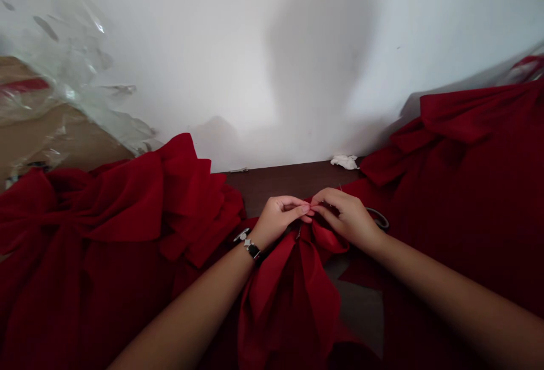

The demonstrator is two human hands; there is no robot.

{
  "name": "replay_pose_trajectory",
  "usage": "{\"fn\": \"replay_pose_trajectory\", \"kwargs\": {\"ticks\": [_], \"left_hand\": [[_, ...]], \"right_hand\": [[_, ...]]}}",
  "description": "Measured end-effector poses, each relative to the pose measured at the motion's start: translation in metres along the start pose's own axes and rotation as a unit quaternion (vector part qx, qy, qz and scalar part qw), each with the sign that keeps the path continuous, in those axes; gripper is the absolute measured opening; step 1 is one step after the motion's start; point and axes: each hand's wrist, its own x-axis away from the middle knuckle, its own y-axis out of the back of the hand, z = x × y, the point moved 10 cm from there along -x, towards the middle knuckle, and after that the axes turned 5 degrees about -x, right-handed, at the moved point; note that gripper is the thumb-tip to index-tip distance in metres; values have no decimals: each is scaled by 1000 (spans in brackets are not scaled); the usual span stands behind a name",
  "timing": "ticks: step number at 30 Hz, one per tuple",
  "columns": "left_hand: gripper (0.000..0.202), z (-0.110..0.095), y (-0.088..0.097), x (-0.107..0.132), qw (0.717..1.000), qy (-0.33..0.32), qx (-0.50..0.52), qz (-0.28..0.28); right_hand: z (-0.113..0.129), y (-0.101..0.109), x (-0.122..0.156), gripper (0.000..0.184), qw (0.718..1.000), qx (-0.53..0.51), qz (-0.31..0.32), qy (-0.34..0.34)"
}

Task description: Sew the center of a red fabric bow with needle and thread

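A red fabric bow with long hanging tails lies in front of me, below my hands. My left hand is closed in a pinch at the top of the bow, thumb pressed toward the fingers. Against its fingertips, my right hand pinches too, thumb and forefinger together. Whatever sits between the fingertips is too small to make out. A tiny thin metallic piece shows on the bow just under the left fingers. Beside my right wrist, a grey ring-shaped handle is partly hidden.
Stacked red bows rise on the left, and another red pile on the right. A cardboard box under clear plastic stands far left. Crumpled white tissue and a small metal clip lie on the dark table by the white wall.
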Motion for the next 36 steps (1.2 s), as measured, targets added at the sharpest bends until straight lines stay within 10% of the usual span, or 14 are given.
{"fn": "replay_pose_trajectory", "kwargs": {"ticks": [19,27,36], "left_hand": [[27,6,1,0,998,22,66,12],[23,6,0,1,991,26,122,40],[20,-1,0,2,997,-6,62,38]], "right_hand": [[7,-15,0,12,992,-92,87,-17],[-14,-23,2,17,943,-304,85,-108],[-31,-35,6,22,943,-273,95,-164]]}}
